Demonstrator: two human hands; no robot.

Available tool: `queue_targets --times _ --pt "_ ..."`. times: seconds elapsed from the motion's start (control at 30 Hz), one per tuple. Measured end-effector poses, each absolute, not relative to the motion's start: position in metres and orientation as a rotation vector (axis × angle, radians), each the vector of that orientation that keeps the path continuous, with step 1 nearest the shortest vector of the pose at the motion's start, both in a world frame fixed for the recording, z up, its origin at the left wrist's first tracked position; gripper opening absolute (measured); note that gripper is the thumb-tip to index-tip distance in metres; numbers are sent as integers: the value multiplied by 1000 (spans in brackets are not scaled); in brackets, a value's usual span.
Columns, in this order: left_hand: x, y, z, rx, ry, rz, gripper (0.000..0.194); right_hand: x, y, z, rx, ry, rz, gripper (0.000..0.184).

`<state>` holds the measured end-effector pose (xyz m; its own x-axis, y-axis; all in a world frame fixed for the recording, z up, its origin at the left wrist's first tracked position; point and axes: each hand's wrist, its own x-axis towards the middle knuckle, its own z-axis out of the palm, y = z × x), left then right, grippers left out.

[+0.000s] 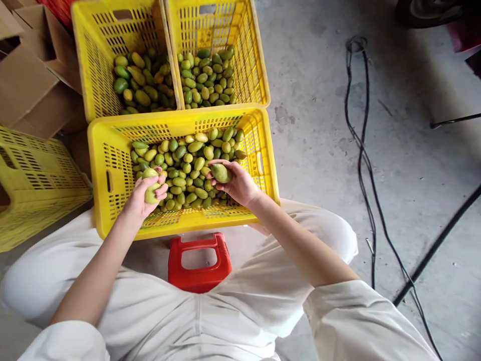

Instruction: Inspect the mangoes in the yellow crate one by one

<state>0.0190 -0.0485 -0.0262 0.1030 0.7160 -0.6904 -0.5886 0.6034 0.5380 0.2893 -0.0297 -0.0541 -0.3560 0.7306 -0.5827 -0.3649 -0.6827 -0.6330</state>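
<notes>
Fruit [179, 181], in the head view: heaped inside the near crate [180, 119]. Grasped above the heap: two pale pieces [151, 194] in the left hand [139, 195], one green piece [221, 173] in the right hand [239, 183].

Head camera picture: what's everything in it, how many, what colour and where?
Front crate: 1, yellow, beneath hands
Back crates: 2, yellow, beyond it
Left crate: 1, yellow, left edge
Fruits: many, green and yellow, in front and back crates
Cardboard boxes: count unclear, brown, top left
Red material: 1, red, top left
Red plastic object: 1, red, between the legs
Thin cable: count unclear, black, right floor
Thick tube: 1, black, lower right
Wheel: 1, black, top right
Thin rod: 1, black, right edge
Maroon item: 1, maroon, top right
Floor: 1, grey, underneath
Trousers: 1 pair, white, bottom
Sleeves: 2, white, bottom
Left hand: 1, bare, over front crate, holding fruit
Right hand: 1, bare, over front crate, holding fruit
</notes>
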Motion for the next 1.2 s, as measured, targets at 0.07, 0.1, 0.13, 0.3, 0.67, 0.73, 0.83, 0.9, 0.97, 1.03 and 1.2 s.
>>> queue_targets --times 0.07,0.1,0.13,0.3,0.67,0.73,0.83,0.9,0.97,1.03,1.2 --pt "21 -48 -25 138 1116 975 21 289 -30 -54 -1202 -531 2055 40" --pt "21 -47 -25 131 1123 991 19 288 -31 -54 -1214 -534 2034 44" --pt "21 -47 -24 118 1127 1015 16 288 -31 -53 -1221 -539 2010 48" --pt "21 -46 -23 56 1148 1073 14 287 -31 -51 -1188 -521 1996 64" --pt "22 -50 -32 110 1129 1136 33 294 -23 -61 -1216 -503 1978 56" --pt "21 -49 -30 102 1180 1120 32 297 -22 -61 -1223 -490 1949 53" --pt "22 -49 -27 118 1168 1070 32 301 -20 -60 -1245 -446 1906 49" --pt "23 -49 -25 129 1145 1035 27 302 -19 -61 -1244 -417 1912 56" --pt "24 -49 -23 134 1154 1034 19 302 -19 -64 -1243 -406 1926 66" --pt "25 -48 -23 132 1178 1070 20 302 -19 -68 -1250 -426 1926 70" --pt "20 -48 -27 118 1209 1114 32 303 -19 -74 -1262 -486 1939 69"
